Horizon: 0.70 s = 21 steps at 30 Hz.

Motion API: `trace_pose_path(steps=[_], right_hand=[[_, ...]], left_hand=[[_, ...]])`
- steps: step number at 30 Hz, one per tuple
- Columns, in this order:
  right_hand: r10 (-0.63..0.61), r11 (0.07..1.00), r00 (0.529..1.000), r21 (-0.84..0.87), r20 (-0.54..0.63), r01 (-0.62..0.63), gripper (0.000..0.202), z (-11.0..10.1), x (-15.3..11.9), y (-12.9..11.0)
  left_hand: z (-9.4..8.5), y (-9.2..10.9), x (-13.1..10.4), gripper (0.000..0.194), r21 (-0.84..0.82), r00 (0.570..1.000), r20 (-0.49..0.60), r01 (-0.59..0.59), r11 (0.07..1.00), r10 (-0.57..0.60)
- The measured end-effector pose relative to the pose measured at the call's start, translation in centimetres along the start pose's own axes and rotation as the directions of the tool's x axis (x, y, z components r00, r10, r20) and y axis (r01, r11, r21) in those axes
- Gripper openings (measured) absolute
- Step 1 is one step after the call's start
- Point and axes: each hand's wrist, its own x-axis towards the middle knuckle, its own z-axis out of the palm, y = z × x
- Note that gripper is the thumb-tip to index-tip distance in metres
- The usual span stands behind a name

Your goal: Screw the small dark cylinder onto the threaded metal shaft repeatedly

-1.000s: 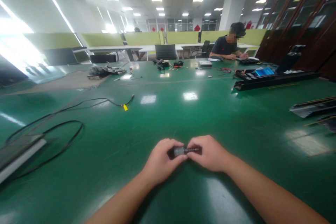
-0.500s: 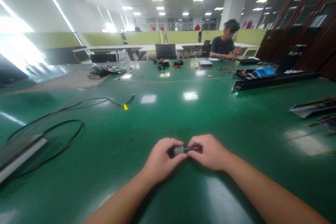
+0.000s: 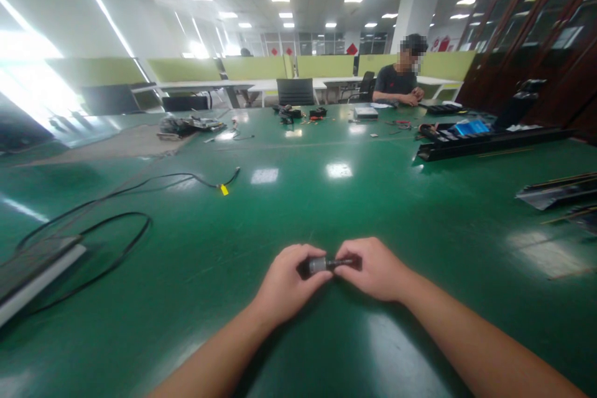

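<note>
Near the front of the green table [image 3: 298, 211], my left hand [image 3: 288, 277] is closed around a small grey cylinder with black ends [image 3: 318, 265]. Thumb and fingers grip it from opposite sides. From its right end a thin dark shaft [image 3: 340, 262] sticks out sideways. My right hand [image 3: 373, 267] pinches this shaft between thumb and index finger. The part lies roughly level between both hands, and its exact kind is too small and blurred to tell. My palms hide some of both ends.
A black cable [image 3: 135, 214] with a yellow tag [image 3: 224, 189] curls on the left beside a flat device [image 3: 41, 273]. Black metal channels [image 3: 494, 144] lie at the right. Electronic parts [image 3: 289, 113] sit at the far edge, where a co-worker [image 3: 396, 81] works.
My hands keep nearly the same grip and place around the part. Across the table, the co-worker's raised hand has come down to meet the other hand.
</note>
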Motion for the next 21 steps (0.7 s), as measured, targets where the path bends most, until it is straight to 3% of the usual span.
trace_pose_path(steps=[21], right_hand=[[0.005,1.000,1.000,0.002,-0.022,-0.005,0.006,-0.10,0.05,0.05]], left_hand=[[-0.08,-0.08,0.02,0.023,-0.011,1.000,-0.016,0.009,1.000,-0.009]])
